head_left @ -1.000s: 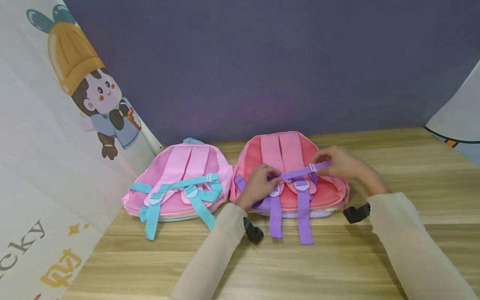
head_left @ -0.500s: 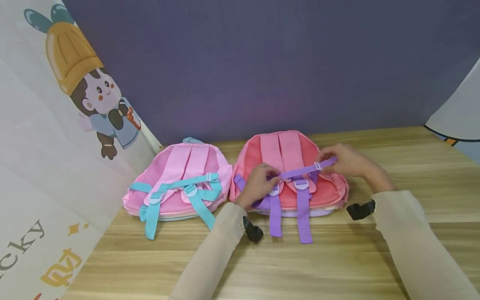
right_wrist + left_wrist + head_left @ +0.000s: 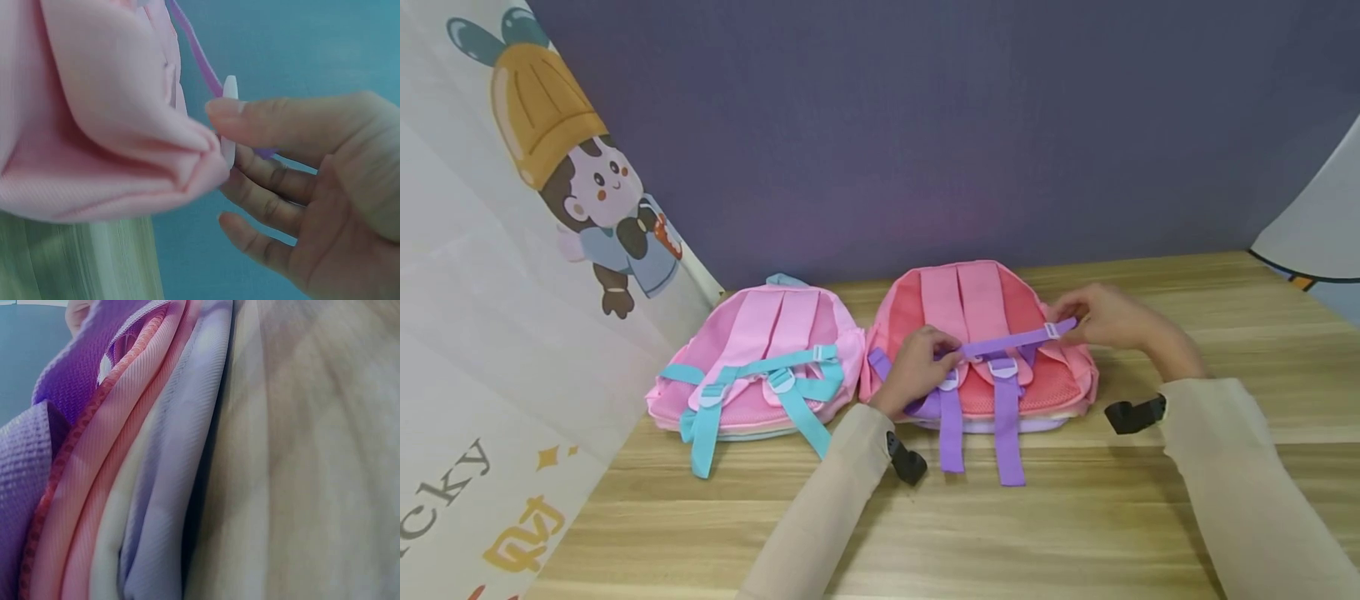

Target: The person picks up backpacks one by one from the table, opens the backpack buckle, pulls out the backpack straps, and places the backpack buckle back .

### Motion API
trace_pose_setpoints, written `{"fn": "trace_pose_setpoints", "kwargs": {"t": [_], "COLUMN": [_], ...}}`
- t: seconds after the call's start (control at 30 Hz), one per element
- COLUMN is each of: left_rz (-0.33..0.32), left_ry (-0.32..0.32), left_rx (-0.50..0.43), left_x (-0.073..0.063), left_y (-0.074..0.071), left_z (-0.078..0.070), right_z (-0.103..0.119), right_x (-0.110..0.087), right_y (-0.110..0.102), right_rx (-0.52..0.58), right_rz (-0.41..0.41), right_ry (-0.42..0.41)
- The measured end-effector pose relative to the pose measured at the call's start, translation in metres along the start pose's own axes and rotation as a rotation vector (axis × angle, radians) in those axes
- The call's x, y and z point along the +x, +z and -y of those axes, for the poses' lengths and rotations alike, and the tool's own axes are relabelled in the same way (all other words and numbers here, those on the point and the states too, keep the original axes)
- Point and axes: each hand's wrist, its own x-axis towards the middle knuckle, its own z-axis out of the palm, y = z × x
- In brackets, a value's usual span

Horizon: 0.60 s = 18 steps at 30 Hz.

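A coral-pink backpack (image 3: 906, 304) lies with its shoulder straps facing up. My left hand (image 3: 913, 371) pinches one end of a purple webbing strap (image 3: 1003, 342) near the middle of the bag. At the strap's other end, my right hand (image 3: 1101, 318) holds a white slider buckle (image 3: 230, 125) between thumb and fingers, beside the bag's right side. The strap runs nearly straight between both hands. Two purple strap tails (image 3: 1009, 442) hang over the bag's front edge. In the left wrist view only the bag's layered edge (image 3: 119, 444) and purple webbing show; the left fingers are mostly hidden.
A lighter pink backpack (image 3: 730, 333) with turquoise straps (image 3: 775, 365) lies against the left side of the coral one. Both sit on a wooden table (image 3: 970, 542). A dark blue panel (image 3: 925, 133) stands behind, and a printed white sheet (image 3: 475, 317) borders the left.
My right hand has moved rightward, and the white buckle has slid right along the purple strap with it. My left hand has stayed in place, holding the strap.
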Motion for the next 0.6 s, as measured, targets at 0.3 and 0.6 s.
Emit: {"fn": "trace_pose_setpoints", "kwargs": {"t": [0.3,0.6], "left_rz": [0.0,0.003], "left_ry": [0.013,0.009], "left_rx": [0.02,0.015], "left_x": [0.0008,0.0012], "left_y": [-0.0001,0.0004], "left_z": [-0.0009,0.0013], "right_z": [-0.0079,-0.0091], "right_x": [-0.0024,-0.0027], "right_y": [-0.0045,-0.0061], "right_rx": [0.022,0.037], "right_rz": [0.031,0.058], "right_ry": [0.065,0.091]}}
